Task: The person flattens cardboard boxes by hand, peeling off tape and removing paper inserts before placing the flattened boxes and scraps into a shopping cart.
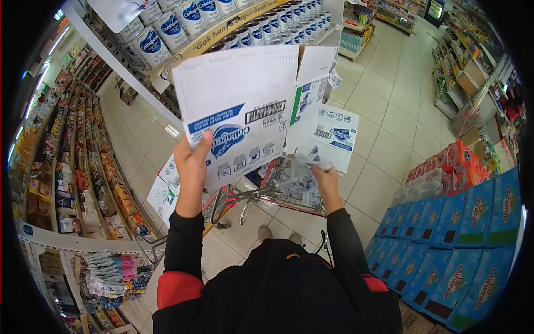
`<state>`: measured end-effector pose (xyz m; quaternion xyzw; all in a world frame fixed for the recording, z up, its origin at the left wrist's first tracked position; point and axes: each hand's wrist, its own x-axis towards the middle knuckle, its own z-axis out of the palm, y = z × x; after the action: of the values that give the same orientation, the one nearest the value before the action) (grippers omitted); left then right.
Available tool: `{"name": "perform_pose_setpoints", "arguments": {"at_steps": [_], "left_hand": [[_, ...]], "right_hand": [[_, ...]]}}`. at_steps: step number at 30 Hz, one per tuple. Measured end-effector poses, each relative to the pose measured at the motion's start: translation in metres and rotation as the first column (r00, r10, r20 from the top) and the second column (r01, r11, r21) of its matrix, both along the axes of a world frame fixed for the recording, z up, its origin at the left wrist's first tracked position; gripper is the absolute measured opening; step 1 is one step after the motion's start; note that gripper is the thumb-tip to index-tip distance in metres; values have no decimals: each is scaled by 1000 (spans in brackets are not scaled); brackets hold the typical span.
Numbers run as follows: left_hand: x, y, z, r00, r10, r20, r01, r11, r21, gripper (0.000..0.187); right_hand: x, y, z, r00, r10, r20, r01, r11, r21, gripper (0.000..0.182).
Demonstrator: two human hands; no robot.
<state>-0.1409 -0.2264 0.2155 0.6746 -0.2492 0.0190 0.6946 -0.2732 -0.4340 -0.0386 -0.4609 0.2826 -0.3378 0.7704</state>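
My left hand (191, 164) grips the lower left edge of a white cardboard box (239, 119) printed with a blue "Collagen" logo and a barcode. The box is opened out, its panels standing upright in front of me. On the right, my right hand (327, 181) is closed on crumpled clear plastic with dark print (303, 172), which hangs over a wire shopping cart (278, 197). Another printed cardboard panel (334, 139) shows behind that hand. The cart's inside is partly hidden by the box and the plastic.
Shelves of Collagen cans (175, 30) stand ahead. Snack racks (83, 167) line the left side. Blue Mineral cartons (445, 239) are stacked at the right, with red-wrapped bottles (459, 161) above. Another white carton (164, 192) sits left of the cart. A tiled aisle (384, 94) runs forward.
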Motion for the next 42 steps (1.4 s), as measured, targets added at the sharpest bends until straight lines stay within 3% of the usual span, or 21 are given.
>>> {"name": "perform_pose_setpoints", "arguments": {"at_steps": [1, 2, 4, 5, 7, 11, 13, 16, 17, 18, 23, 24, 25, 28, 29, 32, 34, 35, 36, 38, 42], "left_hand": [[-2, 5, 1, 999, 24, 22, -24, 1000, 3, 24], [-2, 12, 0, 999, 32, 27, -32, 999, 10, 24], [-2, 25, -2, 996, 33, 81, -35, 999, 25, 25], [-6, 30, 1, 999, 25, 48, -26, 999, 25, 25], [-7, 41, 2, 1000, 23, 6, -24, 999, 26, 24], [2, 50, 0, 995, 37, -97, -38, 999, -17, 21], [9, 53, -3, 987, 25, -162, -34, 998, -48, 19], [23, 54, -8, 962, 16, -274, -44, 994, -95, 19], [25, 54, -10, 947, 7, -320, -40, 995, -96, 20], [27, 54, -11, 930, -3, -368, -35, 995, -96, 22], [9, 48, -9, 992, -66, -110, 73, 995, 65, 20], [7, 42, -9, 991, -73, -114, 80, 995, 59, 20], [4, 37, -10, 967, -248, 53, 236, 956, 173, 18], [0, 6, -1, 616, -716, 329, 535, 687, 492, 25], [-4, -4, -5, 565, -747, 351, 558, 659, 504, 28], [-3, -15, -12, 494, -802, 335, 582, 591, 558, 33], [2, -19, -8, 448, -718, 533, 265, 676, 688, 33], [9, -17, -17, 429, -686, 587, 92, 680, 727, 41], [12, -15, -22, 437, -680, 589, 85, 683, 725, 41], [17, -11, -28, 683, -485, 546, 11, 754, 656, 51], [19, 22, -31, 812, -346, 471, 0, 806, 591, 52]], "right_hand": [[9, 6, 1, 974, 26, -227, -81, 968, -236, 19], [15, 7, -14, 974, 35, -222, -87, 969, -230, 19], [23, 10, -63, 785, -153, -600, -412, 593, -692, 10], [24, 12, -74, 789, -140, -598, -416, 594, -689, 10], [23, 16, -98, 474, -67, -878, -631, 670, -392, 17], [26, 20, -149, 466, -35, -884, -629, 689, -359, 29], [24, 16, -132, 316, 100, -943, -781, 592, -199, 45], [20, -12, -123, 426, 219, -878, -859, 404, -316, 49], [13, -18, -81, 512, 499, -699, -711, 702, -20, 47], [3, -23, -30, 659, 629, -413, -510, 777, 369, 45], [-63, -75, 40, 821, 435, -370, -270, 867, 419, 54], [-77, -83, 52, 865, 499, -52, -413, 767, 492, 58], [-87, -88, 61, 820, 504, 271, -567, 653, 502, 62], [-104, -87, 82, 701, 428, 570, -674, 660, 333, 68], [-97, -79, 94, 968, -49, 244, -126, 749, 651, 65], [-140, -131, 10, 973, 129, 193, -215, 815, 538, 47], [-164, -127, 4, 993, 62, -98, -51, 992, 114, 38], [-143, -104, 65, 959, 178, 222, -255, 884, 391, 35], [-139, -104, 67, 957, 190, 220, -264, 883, 388, 35], [-131, -106, 68, 995, 79, 60, -89, 976, 200, 36], [-90, -134, 17, 985, -151, -84, 159, 982, 98, 33]]}}
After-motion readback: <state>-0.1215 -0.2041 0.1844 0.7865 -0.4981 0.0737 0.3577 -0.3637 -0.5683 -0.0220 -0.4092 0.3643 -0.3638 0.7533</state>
